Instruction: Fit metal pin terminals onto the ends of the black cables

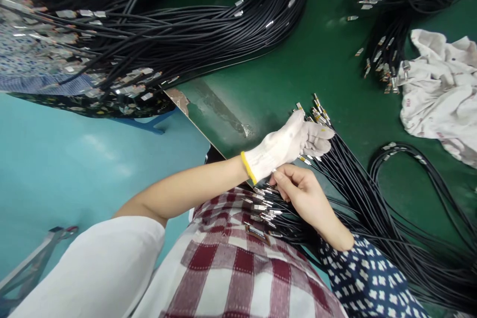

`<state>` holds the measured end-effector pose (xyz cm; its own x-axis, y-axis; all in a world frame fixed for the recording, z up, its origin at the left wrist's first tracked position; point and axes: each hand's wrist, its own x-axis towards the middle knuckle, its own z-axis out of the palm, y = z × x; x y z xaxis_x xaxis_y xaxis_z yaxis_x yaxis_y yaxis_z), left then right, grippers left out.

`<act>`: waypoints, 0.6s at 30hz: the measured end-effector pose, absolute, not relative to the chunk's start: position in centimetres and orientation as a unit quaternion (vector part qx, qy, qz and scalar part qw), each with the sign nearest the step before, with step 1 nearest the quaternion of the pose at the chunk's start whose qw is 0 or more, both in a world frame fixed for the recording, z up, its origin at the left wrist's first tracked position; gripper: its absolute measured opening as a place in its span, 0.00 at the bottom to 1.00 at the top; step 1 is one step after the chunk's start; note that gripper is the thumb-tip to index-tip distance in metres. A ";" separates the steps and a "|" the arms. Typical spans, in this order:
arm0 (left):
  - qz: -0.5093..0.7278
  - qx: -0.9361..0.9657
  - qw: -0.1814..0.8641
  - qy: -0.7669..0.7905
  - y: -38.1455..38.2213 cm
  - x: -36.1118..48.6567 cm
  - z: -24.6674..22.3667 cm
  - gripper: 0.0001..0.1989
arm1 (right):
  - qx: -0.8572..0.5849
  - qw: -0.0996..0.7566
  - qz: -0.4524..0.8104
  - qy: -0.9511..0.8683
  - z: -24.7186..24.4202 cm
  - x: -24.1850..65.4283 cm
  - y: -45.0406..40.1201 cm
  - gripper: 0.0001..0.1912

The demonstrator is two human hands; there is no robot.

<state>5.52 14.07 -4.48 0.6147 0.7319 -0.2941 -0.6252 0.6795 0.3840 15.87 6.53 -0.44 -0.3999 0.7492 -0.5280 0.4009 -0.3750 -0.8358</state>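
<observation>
My left hand [294,141] wears a white knit glove with a yellow cuff edge. Its fingers are stretched out, palm partly up, over the connector ends of a bundle of black cables [357,184]. Close below the glove's wrist, my bare right hand [298,191] pinches thumb and forefinger together. A small pale tip shows at those fingertips; whether it is glove fabric or a connector I cannot tell. Beneath the right hand, more cable ends with silver connectors [264,206] lie against the red-and-white checked apron [238,258].
A thick heap of black cables [223,30] covers the far left of the green table [298,74]. Another cable bundle [395,25] lies at the back right, beside a crumpled white cloth [443,94]. The table's worn edge [194,121] runs left of my hands.
</observation>
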 end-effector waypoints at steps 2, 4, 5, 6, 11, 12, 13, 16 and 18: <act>0.374 0.112 0.895 0.218 14.1 5.4 -4.1 0.39 | -0.531 0.138 0.637 -0.541 -0.3 15.8 6.5 0.17; 0.366 0.098 0.898 0.222 14.1 5.3 -3.9 0.40 | -0.531 0.137 0.638 -0.540 -0.2 15.8 6.5 0.17; 0.365 0.092 0.899 0.223 14.1 5.3 -3.9 0.41 | -0.531 0.137 0.639 -0.540 -0.2 15.8 6.5 0.17; 0.364 0.089 0.900 0.222 14.1 5.3 -3.9 0.41 | -0.531 0.137 0.639 -0.539 -0.3 15.9 6.6 0.17; 0.371 0.083 0.901 0.210 14.2 5.4 -4.4 0.39 | -0.527 0.140 0.628 -0.556 -1.2 16.0 6.6 0.18; 0.373 0.083 0.900 0.208 14.0 5.2 -4.3 0.39 | -0.523 0.143 0.616 -0.571 -1.3 16.0 6.4 0.18; 0.377 0.085 0.899 0.205 13.8 5.0 -4.0 0.38 | -0.517 0.150 0.599 -0.593 -1.2 16.1 6.1 0.19; 0.422 0.108 0.878 0.198 12.7 3.4 -3.1 0.32 | -0.463 0.168 0.488 -0.721 -0.3 16.9 4.7 0.20; 0.496 0.144 0.825 0.229 11.8 1.9 -2.5 0.24 | -0.388 0.155 0.359 -0.835 0.4 18.2 3.9 0.21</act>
